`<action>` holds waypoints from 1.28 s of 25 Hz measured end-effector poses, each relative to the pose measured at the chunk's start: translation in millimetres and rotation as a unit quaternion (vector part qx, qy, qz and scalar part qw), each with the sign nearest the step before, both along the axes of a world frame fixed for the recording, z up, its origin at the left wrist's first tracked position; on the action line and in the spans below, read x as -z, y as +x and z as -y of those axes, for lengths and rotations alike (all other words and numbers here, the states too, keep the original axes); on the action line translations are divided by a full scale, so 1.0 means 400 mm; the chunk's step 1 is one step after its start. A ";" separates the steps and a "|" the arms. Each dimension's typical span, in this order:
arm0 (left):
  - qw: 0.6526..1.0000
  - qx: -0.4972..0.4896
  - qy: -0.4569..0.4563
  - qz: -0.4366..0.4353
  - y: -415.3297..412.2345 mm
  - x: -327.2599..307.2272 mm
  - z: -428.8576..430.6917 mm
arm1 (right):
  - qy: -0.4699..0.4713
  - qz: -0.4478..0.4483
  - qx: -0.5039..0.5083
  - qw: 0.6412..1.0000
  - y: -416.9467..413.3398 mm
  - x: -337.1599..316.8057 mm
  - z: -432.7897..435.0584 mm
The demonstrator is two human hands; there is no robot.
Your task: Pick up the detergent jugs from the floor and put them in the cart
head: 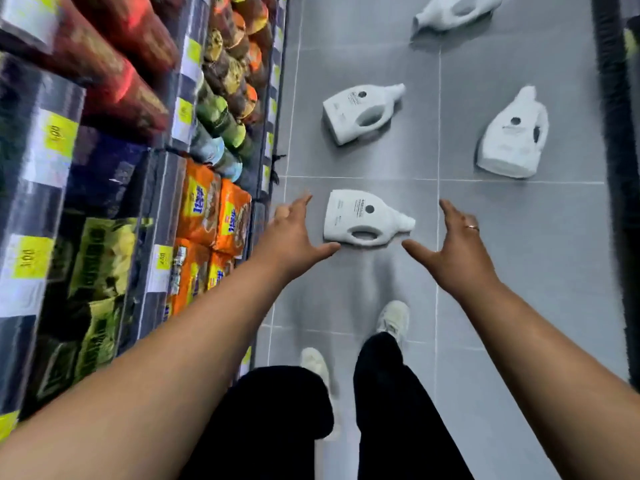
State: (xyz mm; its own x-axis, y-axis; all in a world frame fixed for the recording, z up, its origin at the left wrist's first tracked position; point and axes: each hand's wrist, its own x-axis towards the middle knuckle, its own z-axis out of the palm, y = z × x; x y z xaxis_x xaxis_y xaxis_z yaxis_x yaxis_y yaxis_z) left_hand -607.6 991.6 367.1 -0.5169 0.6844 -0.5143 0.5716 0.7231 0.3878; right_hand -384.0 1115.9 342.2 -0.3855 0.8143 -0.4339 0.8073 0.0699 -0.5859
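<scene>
View from the head, looking down a shop aisle. Four white plastic detergent jugs with moulded handles lay on their sides on the grey tiled floor point(519, 258), well apart from one another. The nearest jug point(360, 218) lay with its long axis running left to right, cap pointing right, flat base to the left and handle along its near edge. The second jug point(356, 110), farther off, lay on much the same axis, its cap pointing right and slightly far. The third jug point(512, 136), to the right, lay with its long axis running near to far, cap pointing far, base near. The fourth jug point(453, 10), at the far edge and partly cut off, pointed its cap left.

The left hand point(294, 237) and the right hand point(453, 244) were held apart, one on each side of the nearest jug, fingers spread and straight, gripping nothing. The left thumb tip was just beside the jug's near left corner; contact could not be told. The right hand bore a thin ring point(471, 227).

Near the camera were black trousers point(398, 393) and two pale shoes point(393, 318). Along the left ran store shelving point(162, 188) with orange packets point(214, 209) and yellow price labels point(57, 133)
</scene>
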 end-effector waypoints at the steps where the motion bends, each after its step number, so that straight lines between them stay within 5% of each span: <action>1: 1.000 -0.001 -0.011 0.003 -0.019 0.092 -0.043 | -0.003 0.012 -0.007 1.000 -0.018 0.093 -0.041; 14: 0.988 0.034 -0.150 0.027 -0.144 1.214 -0.289 | 0.013 0.117 -0.180 0.977 -0.187 1.207 -0.295; 21: 0.990 -0.054 -0.092 -0.090 -0.098 1.384 -0.312 | 0.034 0.173 -0.253 0.951 -0.229 1.350 -0.408; 32: 0.993 -0.093 -0.005 -0.079 -0.122 1.379 -0.334 | 0.058 0.162 -0.226 0.959 -0.238 1.350 -0.393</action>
State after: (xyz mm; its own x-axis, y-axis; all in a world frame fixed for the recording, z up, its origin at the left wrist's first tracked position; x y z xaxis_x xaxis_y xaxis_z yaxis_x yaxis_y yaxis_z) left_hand -656.5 1125.1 -184.3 -0.7084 0.5650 -0.4230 0.4811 0.8251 0.2963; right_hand -479.0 1273.2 -197.7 -0.5709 0.6457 -0.5071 0.8174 0.5049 -0.2775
